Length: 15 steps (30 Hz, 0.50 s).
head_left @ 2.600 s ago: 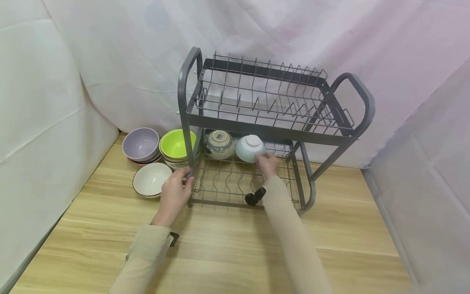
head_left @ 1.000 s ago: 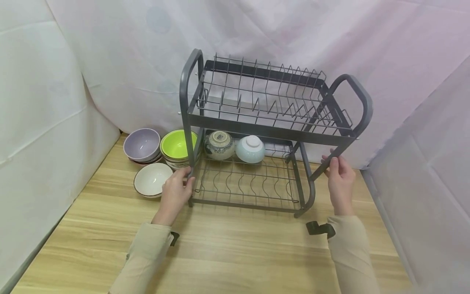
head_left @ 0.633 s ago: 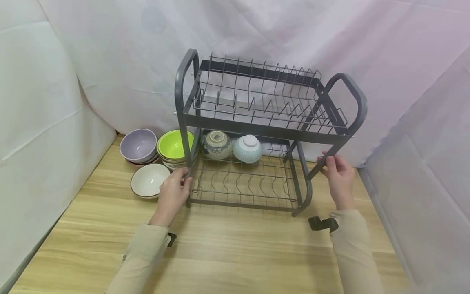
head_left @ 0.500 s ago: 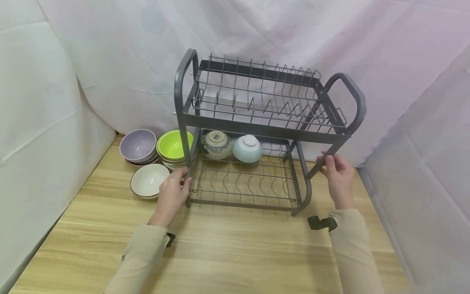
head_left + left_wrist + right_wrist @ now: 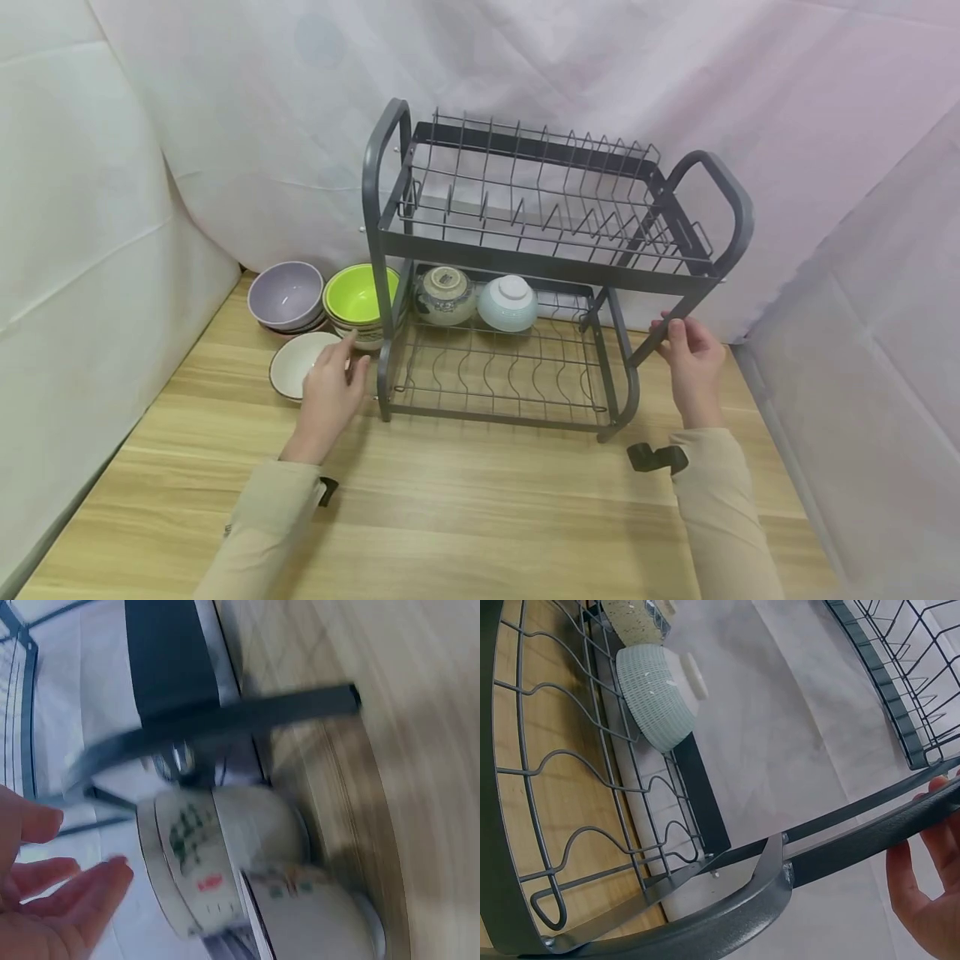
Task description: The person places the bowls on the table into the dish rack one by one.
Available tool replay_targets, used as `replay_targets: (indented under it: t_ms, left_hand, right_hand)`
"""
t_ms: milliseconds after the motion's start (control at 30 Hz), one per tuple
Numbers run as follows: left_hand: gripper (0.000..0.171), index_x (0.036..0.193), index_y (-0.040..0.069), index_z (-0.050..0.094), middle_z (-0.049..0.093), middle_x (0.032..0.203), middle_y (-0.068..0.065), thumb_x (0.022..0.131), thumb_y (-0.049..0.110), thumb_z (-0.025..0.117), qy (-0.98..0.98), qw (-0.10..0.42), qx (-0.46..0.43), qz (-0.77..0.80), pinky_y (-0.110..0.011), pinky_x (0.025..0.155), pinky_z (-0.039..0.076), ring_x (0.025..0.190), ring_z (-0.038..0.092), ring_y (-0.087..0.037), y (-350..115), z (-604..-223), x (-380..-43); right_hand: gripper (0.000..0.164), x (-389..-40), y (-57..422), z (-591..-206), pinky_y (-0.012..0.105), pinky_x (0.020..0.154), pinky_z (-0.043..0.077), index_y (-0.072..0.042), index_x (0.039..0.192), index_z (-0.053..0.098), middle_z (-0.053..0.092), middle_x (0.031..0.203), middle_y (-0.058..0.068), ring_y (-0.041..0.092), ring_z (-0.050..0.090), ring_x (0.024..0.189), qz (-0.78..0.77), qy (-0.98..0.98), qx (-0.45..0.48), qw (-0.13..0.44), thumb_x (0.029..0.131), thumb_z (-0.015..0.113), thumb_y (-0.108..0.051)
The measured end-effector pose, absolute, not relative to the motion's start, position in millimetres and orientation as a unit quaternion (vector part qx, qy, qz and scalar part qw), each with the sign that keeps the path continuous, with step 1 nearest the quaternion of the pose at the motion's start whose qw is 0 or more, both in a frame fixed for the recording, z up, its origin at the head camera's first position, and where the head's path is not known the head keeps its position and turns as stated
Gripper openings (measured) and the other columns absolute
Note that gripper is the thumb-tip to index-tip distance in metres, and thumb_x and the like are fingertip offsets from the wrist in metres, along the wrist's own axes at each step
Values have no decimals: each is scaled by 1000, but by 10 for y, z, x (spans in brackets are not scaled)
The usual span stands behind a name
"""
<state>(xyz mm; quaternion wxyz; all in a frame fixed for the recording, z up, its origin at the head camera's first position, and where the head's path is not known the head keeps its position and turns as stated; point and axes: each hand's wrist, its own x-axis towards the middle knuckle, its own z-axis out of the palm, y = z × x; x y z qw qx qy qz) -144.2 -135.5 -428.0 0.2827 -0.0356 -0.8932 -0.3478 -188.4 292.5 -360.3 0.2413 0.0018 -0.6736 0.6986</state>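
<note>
A dark two-tier dish rack (image 5: 540,265) stands on the table. My right hand (image 5: 693,371) holds its right front post, thumb on one side and fingers on the other, as the right wrist view also shows on the post (image 5: 870,838). My left hand (image 5: 327,404) is off the rack, fingers loosely bent and holding nothing, in front of the white bowl (image 5: 292,368), which it partly hides. On the lower tier, a grey patterned bowl (image 5: 444,306) and a light blue bowl (image 5: 507,310) sit upside down side by side at the back.
Left of the rack stand a stack topped by a purple bowl (image 5: 285,296) and another topped by a green bowl (image 5: 352,293). In the left wrist view, a flower-painted bowl (image 5: 225,855) is close to the rack's side frame. White cloth (image 5: 247,100) hangs around the table.
My right hand has moved from the light blue bowl to the rack's right post. My left hand has let go of the left post and shifted left toward the white bowl.
</note>
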Motion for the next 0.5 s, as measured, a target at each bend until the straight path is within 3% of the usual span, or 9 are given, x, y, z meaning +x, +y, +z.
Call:
replay_targets:
  t_ms: [200, 367, 500]
  left_hand:
    - [33, 109, -12, 54, 53, 105, -33, 83, 8, 59, -897, 270, 50, -346, -54, 89, 39, 100, 49, -47, -1679, -4320, -1448]
    - [35, 110, -14, 53, 51, 103, -36, 83, 8, 57, -895, 275, 110, -333, -58, 85, 38, 97, 47, -50, -1967, -4423, -1440]
    - [41, 114, -16, 49, 48, 110, -40, 85, 12, 53, -899, 242, 163, -327, -62, 87, 35, 102, 44, -53, -2136, -4509, -1448]
  right_hand:
    - [21, -1895, 2919, -3612, 22, 72, 54, 7, 96, 62, 66, 81, 3, 12, 63, 78, 713, -658, 6, 242, 88, 56, -12]
    - [24, -1898, 2916, -3611, 22, 72, 54, 11, 98, 60, 66, 82, 3, 12, 64, 79, 712, -659, 9, 243, 89, 56, -11]
    - [24, -1893, 2918, -3610, 22, 72, 54, 9, 97, 61, 66, 81, 3, 13, 64, 79, 711, -660, 7, 242, 88, 56, -12]
